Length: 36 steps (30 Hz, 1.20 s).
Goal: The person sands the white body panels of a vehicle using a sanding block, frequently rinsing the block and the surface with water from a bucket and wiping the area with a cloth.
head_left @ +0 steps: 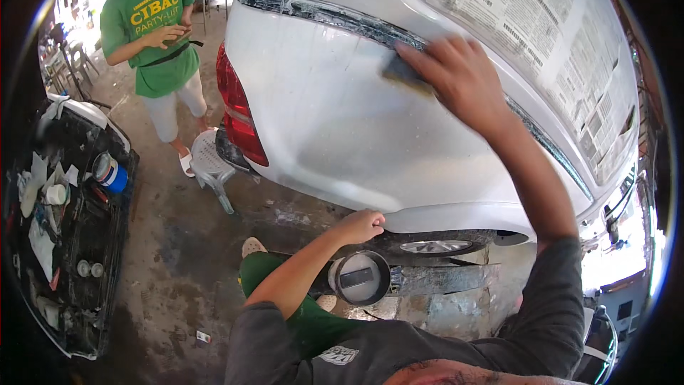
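A white car body (335,121), dull and smeared with pale residue, fills the middle. My right hand (463,78) is closed on a dark sanding block (406,75) with a yellowish underside, blurred by motion. It meets the panel just below the dark, residue-streaked strip (320,13) under the window. Lower down, my left hand (363,227) is curled into a loose fist at the edge of the wheel arch (456,219); the inside of its fingers is hidden. Below that hand stands a round bucket (385,281) of cloudy water with a dark rectangular block (358,277) in it.
Printed paper (499,0) covers the windows. A red tail light (239,107) and a pale plastic stool (212,160) are at the left. Beyond stands a person in a green shirt (153,28). A dark tray-like panel (85,235) at far left carries a blue-and-white can (110,172) and papers.
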Each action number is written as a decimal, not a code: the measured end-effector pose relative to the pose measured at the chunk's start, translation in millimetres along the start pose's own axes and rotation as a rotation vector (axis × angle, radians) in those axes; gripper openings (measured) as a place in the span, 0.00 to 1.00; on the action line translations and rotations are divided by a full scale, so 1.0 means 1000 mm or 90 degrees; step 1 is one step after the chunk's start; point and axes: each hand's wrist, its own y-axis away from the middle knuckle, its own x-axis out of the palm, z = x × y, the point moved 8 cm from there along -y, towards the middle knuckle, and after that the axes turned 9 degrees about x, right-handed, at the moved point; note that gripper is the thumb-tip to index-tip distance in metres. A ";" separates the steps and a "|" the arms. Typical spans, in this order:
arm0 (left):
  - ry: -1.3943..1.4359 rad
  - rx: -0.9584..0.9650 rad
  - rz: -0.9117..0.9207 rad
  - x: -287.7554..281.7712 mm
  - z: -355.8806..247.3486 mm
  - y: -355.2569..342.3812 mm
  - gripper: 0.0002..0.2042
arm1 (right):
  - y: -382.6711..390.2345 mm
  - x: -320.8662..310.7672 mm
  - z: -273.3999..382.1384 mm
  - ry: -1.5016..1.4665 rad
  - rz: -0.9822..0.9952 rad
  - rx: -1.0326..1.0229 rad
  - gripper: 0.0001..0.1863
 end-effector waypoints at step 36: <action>-0.237 -0.015 -0.244 -0.101 0.012 0.016 0.12 | -0.205 0.073 0.066 0.077 -0.089 -0.060 0.24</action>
